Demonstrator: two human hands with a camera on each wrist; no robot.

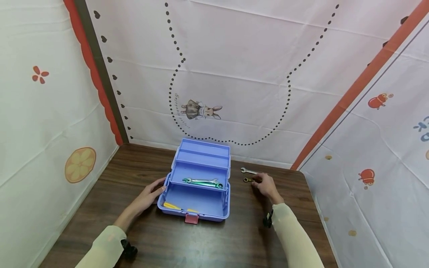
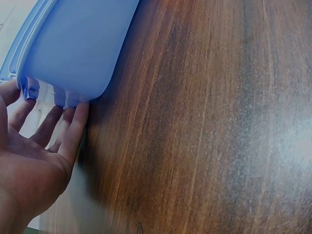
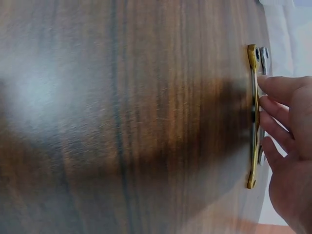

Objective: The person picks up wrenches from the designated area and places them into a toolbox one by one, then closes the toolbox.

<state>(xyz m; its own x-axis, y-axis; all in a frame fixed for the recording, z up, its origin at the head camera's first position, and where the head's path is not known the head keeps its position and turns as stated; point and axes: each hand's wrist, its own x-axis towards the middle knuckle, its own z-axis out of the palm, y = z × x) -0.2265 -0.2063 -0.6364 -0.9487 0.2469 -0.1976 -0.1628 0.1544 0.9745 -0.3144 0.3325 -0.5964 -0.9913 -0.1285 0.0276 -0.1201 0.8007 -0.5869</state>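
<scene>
A blue toolbox stands with its tiers raised. My left hand rests against its left side; in the left wrist view the fingertips touch the blue wall and the thumb is up by the rim. To the right of the box, my right hand pinches a gold ratchet wrench at its middle, thumb on the near side. A silver wrench lies just beyond it, partly hidden by the fingers. In the box's tray are another silver wrench and a green wrench.
Yellow-handled tools lie in the bottom of the toolbox, partly behind its front wall. A red latch hangs open at the front. Printed cloth walls enclose the dark wooden table at the back and sides.
</scene>
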